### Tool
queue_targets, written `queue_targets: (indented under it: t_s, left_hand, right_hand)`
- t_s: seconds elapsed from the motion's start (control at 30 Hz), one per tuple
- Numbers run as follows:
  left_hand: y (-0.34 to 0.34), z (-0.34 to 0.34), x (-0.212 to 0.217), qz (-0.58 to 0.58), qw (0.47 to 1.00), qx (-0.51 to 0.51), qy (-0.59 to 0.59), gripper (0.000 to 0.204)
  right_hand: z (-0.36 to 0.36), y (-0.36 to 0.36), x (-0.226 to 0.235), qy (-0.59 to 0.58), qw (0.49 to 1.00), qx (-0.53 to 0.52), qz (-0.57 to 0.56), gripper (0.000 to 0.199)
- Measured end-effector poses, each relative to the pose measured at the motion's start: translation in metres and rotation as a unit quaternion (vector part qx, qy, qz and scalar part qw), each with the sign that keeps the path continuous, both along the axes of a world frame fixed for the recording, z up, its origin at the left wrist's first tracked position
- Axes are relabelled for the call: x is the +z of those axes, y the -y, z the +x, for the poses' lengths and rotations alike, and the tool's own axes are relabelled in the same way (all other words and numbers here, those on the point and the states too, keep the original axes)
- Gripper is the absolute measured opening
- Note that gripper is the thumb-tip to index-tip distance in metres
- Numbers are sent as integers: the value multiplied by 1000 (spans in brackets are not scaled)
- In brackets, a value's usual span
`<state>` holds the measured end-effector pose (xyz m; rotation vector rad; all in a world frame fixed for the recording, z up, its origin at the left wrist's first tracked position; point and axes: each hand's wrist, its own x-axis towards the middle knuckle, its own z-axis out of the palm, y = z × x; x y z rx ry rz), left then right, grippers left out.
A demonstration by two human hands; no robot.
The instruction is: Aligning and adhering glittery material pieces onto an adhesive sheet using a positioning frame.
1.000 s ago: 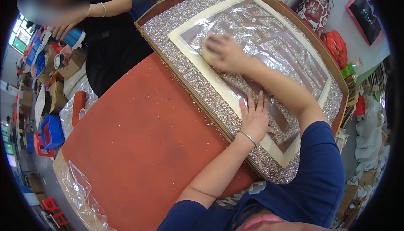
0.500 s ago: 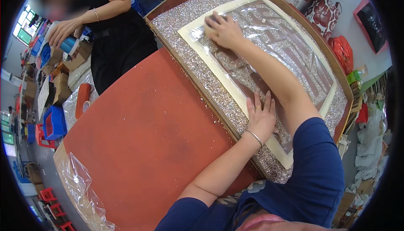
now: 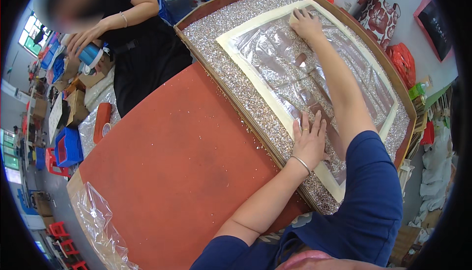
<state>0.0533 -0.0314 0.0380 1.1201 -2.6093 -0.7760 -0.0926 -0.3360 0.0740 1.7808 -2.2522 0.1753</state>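
A clear plastic sheet (image 3: 268, 49) with a cream border (image 3: 255, 84) lies on a bed of silvery glitter chips (image 3: 209, 44), its pattern of strips and shapes showing through. Near the sheet's far edge, my right hand (image 3: 307, 25) presses down with curled fingers. Something pale shows by its fingertips, but its kind is hidden. My left hand (image 3: 310, 142) rests flat on the near left border, fingers spread and holding nothing. A shallow wood-rimmed tray (image 3: 223, 92) surrounds the chips.
Left of the tray stretches a red board (image 3: 167, 167) with scattered chips. Crumpled clear plastic (image 3: 98, 221) lies at its near left corner. Across from me, a person in black (image 3: 137, 39) holds a blue roll (image 3: 90, 54). Blue baskets (image 3: 68, 147) are stacked at the left.
My right hand has slid rightward along the far part of the sheet, away from its far left corner. My left hand stays on the border. The view has shifted slightly.
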Motion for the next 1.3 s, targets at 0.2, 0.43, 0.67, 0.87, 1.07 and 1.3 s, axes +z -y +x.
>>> queue_targets:
  t_s: [0.2, 0.43, 0.67, 0.87, 1.07, 1.3]
  left_hand:
    - [-4, -1, 3, 0, 1000, 14, -8, 104]
    - [-4, 0, 2, 0, 1000, -7, 5, 99]
    - [-7, -2, 6, 4, 1000, 5, -5, 97]
    - [-7, -2, 8, -14, 1000, -2, 14, 96]
    - [-8, -4, 9, -18, 999, -4, 28, 95]
    - [-10, -6, 8, -21, 999, -5, 40, 94]
  right_hand:
    - [3, -53, -27, -46, 933, 356, -38, 58]
    - [-15, 15, -3, -24, 999, 46, -1, 46]
    - [-53, -15, -27, -43, 987, 152, -26, 61]
    - [-104, 44, -27, -168, 985, 51, -1, 61]
    - [-104, 55, -34, 13, 999, 29, -40, 62]
    - [-112, 59, -15, -120, 987, 76, 80, 57]
